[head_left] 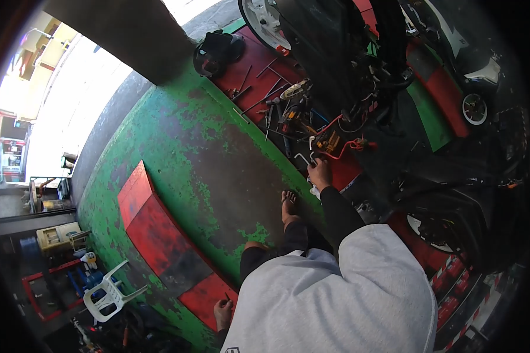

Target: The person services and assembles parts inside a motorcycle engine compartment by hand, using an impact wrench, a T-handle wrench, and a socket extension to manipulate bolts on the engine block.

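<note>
My right hand [320,175] is beside the red work platform, its fingers closed at the end of a bent metal rod [302,157] that looks like a hex key. Something white [314,191], perhaps a rag, shows below that hand. Just beyond it lie an orange-and-black tool [330,141] and a red cable [343,154]. My left hand [222,313] hangs low at my left side over the red ramp. Its fingers are curled around a small, dark, thin thing that I cannot make out.
Pliers, screwdrivers and rods lie on the red platform [256,50], under a partly stripped motorcycle [330,53]. A dark helmet-like item [218,53] stands at its far end. A red ramp [159,235], white plastic chair [113,294] and pillar [123,35] are to my left.
</note>
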### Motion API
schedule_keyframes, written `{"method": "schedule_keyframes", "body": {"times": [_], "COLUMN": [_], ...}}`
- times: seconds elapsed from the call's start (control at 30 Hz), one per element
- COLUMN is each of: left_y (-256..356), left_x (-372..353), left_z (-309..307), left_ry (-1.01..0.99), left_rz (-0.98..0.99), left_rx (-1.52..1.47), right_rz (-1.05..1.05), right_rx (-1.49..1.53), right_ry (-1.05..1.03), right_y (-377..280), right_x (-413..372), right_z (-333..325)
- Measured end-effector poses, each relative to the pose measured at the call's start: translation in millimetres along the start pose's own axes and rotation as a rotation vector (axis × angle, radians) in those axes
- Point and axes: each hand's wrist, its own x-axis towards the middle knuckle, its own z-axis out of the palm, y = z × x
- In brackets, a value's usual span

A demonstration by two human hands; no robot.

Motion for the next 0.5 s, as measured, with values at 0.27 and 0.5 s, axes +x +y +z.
{"method": "schedule_keyframes", "body": {"times": [0.27,0.5], "left_y": [263,554], "left_x": [149,156], "left_z": [13,74], "left_ry": [-0.233,-0.781], "left_rz": [0.428,0.786], "left_rx": [0.145,-0.234], "right_rz": [0.261,0.106], "right_rx": [0.668,1.425], "right_ry": [-0.456,-0.364], "right_y": [-67,-236], "right_x": [-23,-57], "right_z": [-57,-185]}}
